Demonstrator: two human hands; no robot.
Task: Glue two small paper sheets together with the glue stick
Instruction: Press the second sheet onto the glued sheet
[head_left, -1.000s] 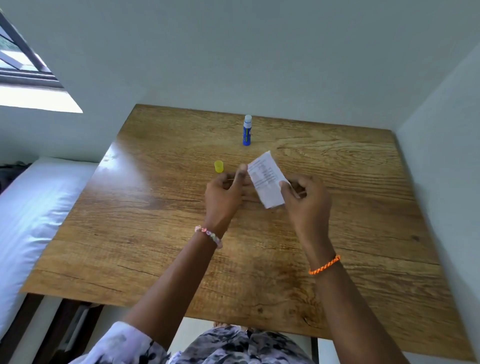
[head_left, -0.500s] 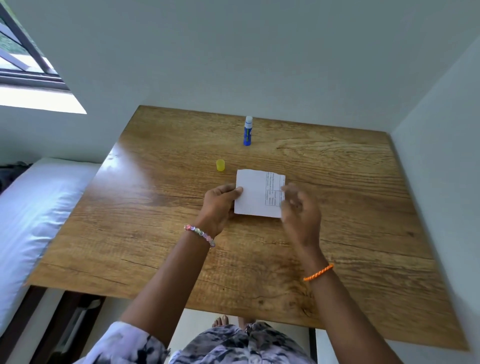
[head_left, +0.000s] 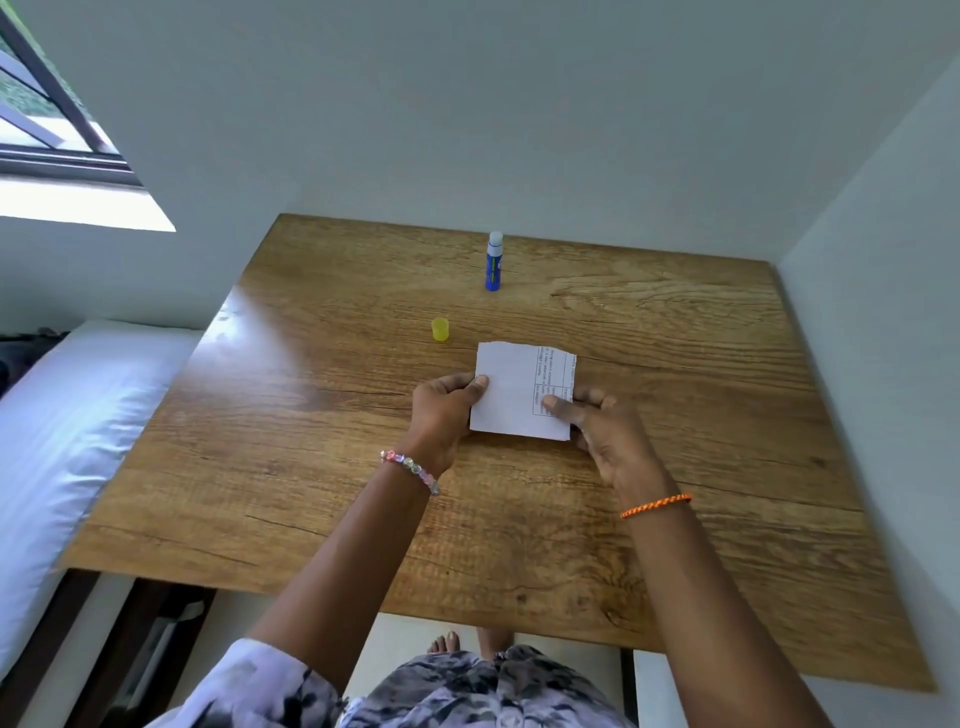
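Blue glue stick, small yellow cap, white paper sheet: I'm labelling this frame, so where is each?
blue glue stick (head_left: 494, 267): head view, blue body.
small yellow cap (head_left: 440, 330): head view, side wall.
white paper sheet (head_left: 506, 392): head view, blank middle.

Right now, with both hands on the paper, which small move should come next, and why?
Probably press and smooth the paper flat on the table. The left hand and right hand each hold a side edge of it, thumbs on top. The glue stick stands apart, uncapped, and its yellow cap sits alone, so gluing seems done.
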